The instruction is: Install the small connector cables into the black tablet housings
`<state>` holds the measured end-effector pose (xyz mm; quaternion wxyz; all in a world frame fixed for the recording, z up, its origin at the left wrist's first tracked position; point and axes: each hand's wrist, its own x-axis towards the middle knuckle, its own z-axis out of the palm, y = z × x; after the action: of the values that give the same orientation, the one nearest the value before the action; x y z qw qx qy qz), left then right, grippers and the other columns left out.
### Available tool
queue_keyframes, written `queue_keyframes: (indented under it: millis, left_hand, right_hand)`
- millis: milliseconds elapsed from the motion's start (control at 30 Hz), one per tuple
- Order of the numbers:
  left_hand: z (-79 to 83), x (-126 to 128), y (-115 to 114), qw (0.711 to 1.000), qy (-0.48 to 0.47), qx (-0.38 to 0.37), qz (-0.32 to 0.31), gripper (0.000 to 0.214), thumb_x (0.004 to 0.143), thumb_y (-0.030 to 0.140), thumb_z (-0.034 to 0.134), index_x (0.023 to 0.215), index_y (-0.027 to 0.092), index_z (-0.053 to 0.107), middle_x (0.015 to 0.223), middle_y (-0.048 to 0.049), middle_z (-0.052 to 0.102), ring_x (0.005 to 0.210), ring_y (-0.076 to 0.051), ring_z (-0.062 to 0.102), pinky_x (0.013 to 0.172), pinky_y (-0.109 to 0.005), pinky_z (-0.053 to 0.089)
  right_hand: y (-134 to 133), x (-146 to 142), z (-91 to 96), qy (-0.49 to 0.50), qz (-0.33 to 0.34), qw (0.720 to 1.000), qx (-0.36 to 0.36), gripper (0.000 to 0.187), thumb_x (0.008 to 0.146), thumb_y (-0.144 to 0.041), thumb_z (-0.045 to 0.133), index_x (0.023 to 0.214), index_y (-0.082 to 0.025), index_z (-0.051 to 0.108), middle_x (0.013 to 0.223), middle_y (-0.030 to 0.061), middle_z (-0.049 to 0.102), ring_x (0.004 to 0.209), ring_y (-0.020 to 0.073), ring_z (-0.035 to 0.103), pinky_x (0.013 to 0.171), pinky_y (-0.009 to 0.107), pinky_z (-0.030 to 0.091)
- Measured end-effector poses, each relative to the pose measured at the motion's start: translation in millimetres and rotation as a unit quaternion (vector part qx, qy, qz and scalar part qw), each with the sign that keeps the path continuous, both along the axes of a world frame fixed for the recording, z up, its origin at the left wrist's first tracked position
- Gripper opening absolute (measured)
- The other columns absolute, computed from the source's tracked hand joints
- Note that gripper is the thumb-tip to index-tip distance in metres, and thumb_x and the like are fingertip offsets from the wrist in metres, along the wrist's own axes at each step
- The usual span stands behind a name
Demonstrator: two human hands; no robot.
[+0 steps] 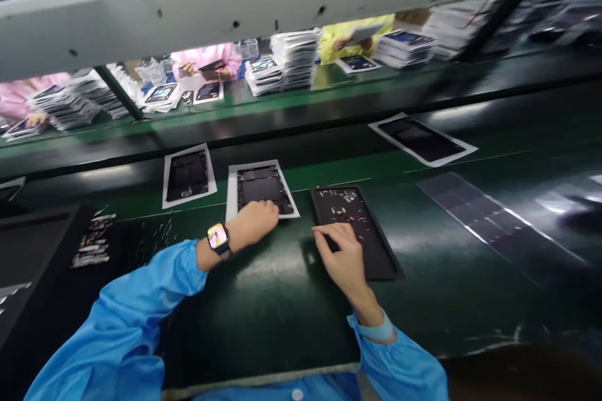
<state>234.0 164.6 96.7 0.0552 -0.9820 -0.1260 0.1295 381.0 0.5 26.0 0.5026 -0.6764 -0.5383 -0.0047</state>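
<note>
My left hand, with a smartwatch on its wrist, rests with curled fingers on the near edge of a white tray that carries a dark device back panel. My right hand lies with its fingers stretched out on the near left part of a black tray, which holds small parts at its far end. Both sleeves are blue. Whether the left fingers grip the white tray's edge is hidden.
Another white tray with a dark panel lies to the left, and one more at the far right on the green belt. A black bin stands at the left. Across the line, people in pink and yellow sleeves work among stacked trays.
</note>
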Motion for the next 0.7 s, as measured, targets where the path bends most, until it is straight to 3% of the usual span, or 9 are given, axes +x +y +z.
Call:
queue_keyframes:
  millis: [67,133,267,400,467,567,700]
  left_hand:
    - [-2.2,-17.5,-38.8,1.000,-0.009,-0.011,-0.021,0.024,0.085,0.000,0.047,0.100,0.007,0.064,0.096,-0.0189,0.066,0.087,-0.027,0.066,0.066,-0.035,0.051]
    - [-8.3,-31.4,-74.3,0.999,-0.029,-0.013,-0.024,0.019,0.086,0.003,0.047,0.094,0.007,0.064,0.089,-0.0179,0.064,0.079,-0.027,0.064,0.059,-0.034,0.047]
    - [-30.8,-48.0,-128.3,0.999,-0.034,-0.013,0.019,0.020,0.091,0.009,0.045,0.089,0.009,0.065,0.077,-0.0157,0.060,0.068,-0.027,0.060,0.052,-0.036,0.044]
    - [-55.0,-56.6,-160.4,0.996,-0.045,-0.070,0.035,0.020,0.091,0.011,0.046,0.085,0.009,0.065,0.076,-0.0150,0.061,0.066,-0.026,0.060,0.051,-0.036,0.045]
    - [-57.4,-69.4,-161.7,0.990,-0.073,-0.111,0.047,0.017,0.090,0.010,0.048,0.085,0.011,0.064,0.079,-0.0136,0.062,0.069,-0.024,0.061,0.054,-0.035,0.048]
    - [-46.7,-110.7,-136.9,0.976,-0.141,-0.114,0.120,0.020,0.088,0.006,0.048,0.094,0.016,0.064,0.091,-0.0119,0.066,0.080,-0.023,0.062,0.068,-0.035,0.053]
    - [-39.6,-181.8,-80.6,0.938,-0.136,0.050,0.314,0.036,0.088,0.006,0.042,0.116,0.018,0.062,0.117,-0.0164,0.065,0.104,-0.031,0.061,0.086,-0.044,0.052]
  right_hand:
    - [-1.6,4.5,-0.8,0.002,-0.023,1.000,0.006,0.014,0.093,-0.019,0.057,0.090,-0.024,0.070,0.084,0.0057,0.071,0.087,0.0253,0.060,0.080,0.043,0.049]
    - [-1.3,5.3,-4.1,0.001,-0.005,1.000,-0.007,0.013,0.093,-0.021,0.058,0.090,-0.025,0.070,0.084,0.0054,0.072,0.086,0.0254,0.061,0.080,0.043,0.049]
    - [0.8,-2.9,-13.2,-0.018,0.110,0.990,-0.082,0.015,0.094,-0.026,0.056,0.087,-0.025,0.070,0.080,0.0054,0.071,0.080,0.0254,0.060,0.073,0.041,0.049]
    - [0.7,-11.4,-17.1,-0.042,0.203,0.968,-0.144,0.021,0.097,-0.030,0.054,0.082,-0.024,0.068,0.075,0.0056,0.069,0.074,0.0239,0.057,0.068,0.039,0.047]
    - [-1.5,-10.6,-14.9,-0.045,0.227,0.958,-0.167,0.022,0.098,-0.031,0.053,0.082,-0.024,0.068,0.074,0.0055,0.068,0.074,0.0233,0.057,0.066,0.038,0.046]
    - [-9.4,-4.2,-7.9,-0.042,0.235,0.950,-0.199,0.022,0.098,-0.032,0.053,0.084,-0.023,0.068,0.075,0.0054,0.067,0.075,0.0230,0.057,0.066,0.037,0.046]
    - [-25.7,-2.4,-1.1,-0.036,0.255,0.931,-0.261,0.022,0.096,-0.030,0.057,0.079,-0.024,0.069,0.072,0.0039,0.065,0.074,0.0220,0.057,0.063,0.035,0.046]
